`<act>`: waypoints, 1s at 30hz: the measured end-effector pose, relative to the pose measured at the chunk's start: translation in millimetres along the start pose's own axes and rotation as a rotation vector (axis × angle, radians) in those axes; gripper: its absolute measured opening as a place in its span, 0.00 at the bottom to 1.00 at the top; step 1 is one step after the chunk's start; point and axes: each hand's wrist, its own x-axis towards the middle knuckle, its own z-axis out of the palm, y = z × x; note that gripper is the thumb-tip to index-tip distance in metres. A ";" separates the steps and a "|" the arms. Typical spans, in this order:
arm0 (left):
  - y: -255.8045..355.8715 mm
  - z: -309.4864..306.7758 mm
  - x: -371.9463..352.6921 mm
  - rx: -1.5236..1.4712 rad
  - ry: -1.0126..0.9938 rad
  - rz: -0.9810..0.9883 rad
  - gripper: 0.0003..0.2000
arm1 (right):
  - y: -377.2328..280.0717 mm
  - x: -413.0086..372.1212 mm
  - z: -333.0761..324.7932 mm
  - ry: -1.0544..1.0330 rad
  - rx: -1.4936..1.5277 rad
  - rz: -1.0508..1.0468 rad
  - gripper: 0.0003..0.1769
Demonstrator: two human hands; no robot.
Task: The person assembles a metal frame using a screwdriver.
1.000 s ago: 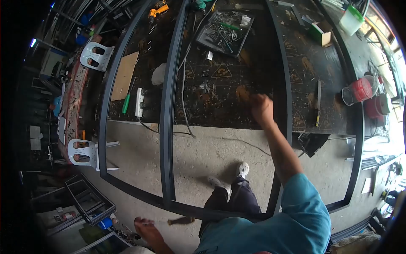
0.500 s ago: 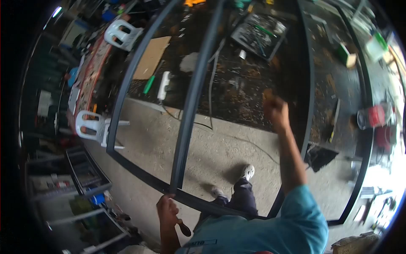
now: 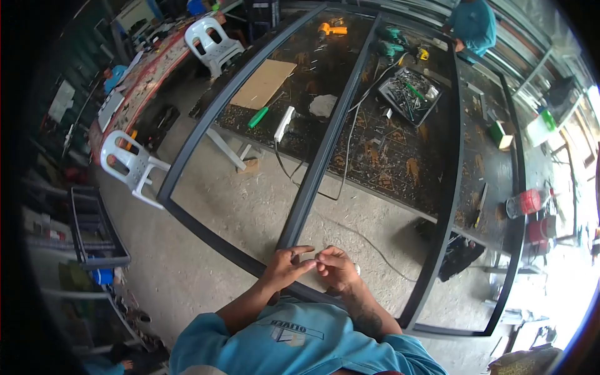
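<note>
My left hand [image 3: 287, 269] and my right hand [image 3: 335, 265] meet at the front rail of a large dark metal frame [image 3: 219, 244], close to my body. The fingers of both are bent towards each other, their tips nearly touching. Whatever the right fingertips pinch is too small to make out. A thumb and forefinger of the left hand reach towards that pinch, with a gap between them. The frame's middle bar [image 3: 328, 134] runs away from the hands across the dark worktable [image 3: 381, 169].
On the table are a parts tray [image 3: 409, 94], a green-handled tool [image 3: 257, 117], a white power strip [image 3: 284, 124], cardboard [image 3: 264, 83] and an orange drill [image 3: 331, 29]. White chairs [image 3: 131, 159] stand left. A co-worker [image 3: 472, 28] is at the far right.
My right hand has come back from over the table to my left hand. My left hand has moved right; the dark-handled tool seen by it earlier is not visible. The view has shifted.
</note>
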 end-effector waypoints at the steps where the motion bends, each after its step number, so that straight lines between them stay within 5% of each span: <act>1: 1.7 -14.7 1.9 -0.021 -0.094 0.041 0.15 | 6.5 2.4 4.6 0.005 -0.002 0.002 0.02; 2: 0.5 -27.1 2.4 -0.040 -0.199 0.074 0.15 | 17.1 2.6 10.2 0.017 0.006 0.000 0.02; 3: -11.6 -28.3 3.8 -0.419 -0.308 0.138 0.14 | 28.3 4.5 15.2 0.045 -0.008 0.008 0.04; 10: -42.0 -109.8 -1.8 -0.245 -0.767 0.283 0.11 | 123.9 6.1 64.2 -0.052 0.203 -0.201 0.10; 14: -56.6 -122.0 -11.5 -0.301 -0.649 0.230 0.10 | 166.4 -1.0 90.2 0.031 -0.094 -0.366 0.19; 16: -49.4 -126.0 -11.7 -0.408 -0.644 0.195 0.09 | 190.9 -0.5 92.8 0.205 -0.667 -0.544 0.27; 20: -33.8 -109.2 -26.0 -0.805 -0.825 0.128 0.09 | 245.9 -31.1 106.3 0.322 -0.973 -0.680 0.30; 26: -41.8 -68.0 -89.5 -0.823 -1.008 -0.103 0.07 | 357.9 -77.2 105.8 0.702 -0.841 -0.954 0.30; 30: -74.4 -44.7 -147.5 -0.641 -1.369 -0.112 0.08 | 443.5 -103.1 121.3 0.880 -0.572 -0.893 0.31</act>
